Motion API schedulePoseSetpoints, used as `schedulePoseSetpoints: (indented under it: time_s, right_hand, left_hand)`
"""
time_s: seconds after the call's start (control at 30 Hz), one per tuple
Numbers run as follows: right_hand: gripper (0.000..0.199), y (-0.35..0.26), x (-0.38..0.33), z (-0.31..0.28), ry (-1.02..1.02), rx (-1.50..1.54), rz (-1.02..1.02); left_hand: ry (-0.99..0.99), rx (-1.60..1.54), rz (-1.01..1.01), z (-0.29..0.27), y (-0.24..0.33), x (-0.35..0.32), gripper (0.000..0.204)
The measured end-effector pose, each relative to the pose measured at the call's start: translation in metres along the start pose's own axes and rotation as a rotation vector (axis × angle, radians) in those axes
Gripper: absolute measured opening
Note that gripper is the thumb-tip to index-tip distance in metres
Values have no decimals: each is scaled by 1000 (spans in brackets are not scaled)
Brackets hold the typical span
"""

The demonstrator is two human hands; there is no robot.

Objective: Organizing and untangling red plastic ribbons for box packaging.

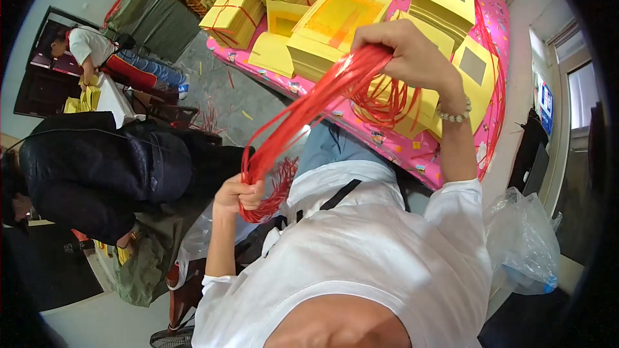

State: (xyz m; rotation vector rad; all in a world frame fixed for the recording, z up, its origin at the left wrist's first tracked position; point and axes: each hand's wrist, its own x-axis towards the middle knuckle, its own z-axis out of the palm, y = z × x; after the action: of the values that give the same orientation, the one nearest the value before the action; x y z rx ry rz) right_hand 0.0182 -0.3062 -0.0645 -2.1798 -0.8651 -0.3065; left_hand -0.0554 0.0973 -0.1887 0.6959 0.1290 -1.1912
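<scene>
Red strings [309,106]: one thick bundle of thin red strands, stretched on a slant from lower left to upper right, above the person's lap and the near edge of the table
Far left: two other people, one in a dark jacket [97,167] close by, one in a white shirt [90,45] farther back, bent over a small pile of yellow sheets
Left hand [237,194]: closed in a fist around the lower end of the bundle, where the strands loop back in a tangle below the fingers
Floor gap [219,90]: a strip of grey floor between the dark-jacketed person and the table's left edge, strewn with a few loose red strands
Table [387,145]: covered with a pink patterned cloth; its near edge runs slantwise just behind the strings
Yellow paper stacks [338,22]: about seven piles counted, crowding the cloth nearly to its edges; several at the back are tied with red string, two on the right carry a grey square
Right hand [406,51]: clamped over the upper end of the bundle, over the stacks, loose loops hanging beneath it; one bead bracelet [454,116] on the wrist
Right side: one clear plastic bag [522,238] beside the person's elbow, a wall and door close behind it
</scene>
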Motion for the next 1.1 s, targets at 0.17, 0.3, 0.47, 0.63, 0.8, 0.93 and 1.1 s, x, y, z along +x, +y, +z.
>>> schedulePoseSetpoints:
  time_s: [0.17,0.3,0.47,0.63,0.8,0.93,1.1]
  right_hand:
    - [17,-8,0,4,-401,-67,143]
    - [15,-31,-6,37,-341,-94,25]
    - [11,-82,-19,61,-241,-279,-131]
    - [8,-97,-30,61,-88,-350,-296]
    - [11,-107,-36,58,-127,-400,-288]
    - [11,-102,-35,73,-141,-383,-312]
    - [12,-97,-35,91,-218,-274,-300]
  left_hand:
    - [1,0,-89,-42,-31,-5,8]
    - [167,301,-276,-46,-54,16,21]
    - [37,207,-314,-109,-66,28,46]
    - [-16,212,-60,-118,-54,41,66]
    - [-52,217,139,-112,-26,56,82]
    - [-300,328,167,-60,33,74,105]
    - [-556,771,69,-4,88,106,96]
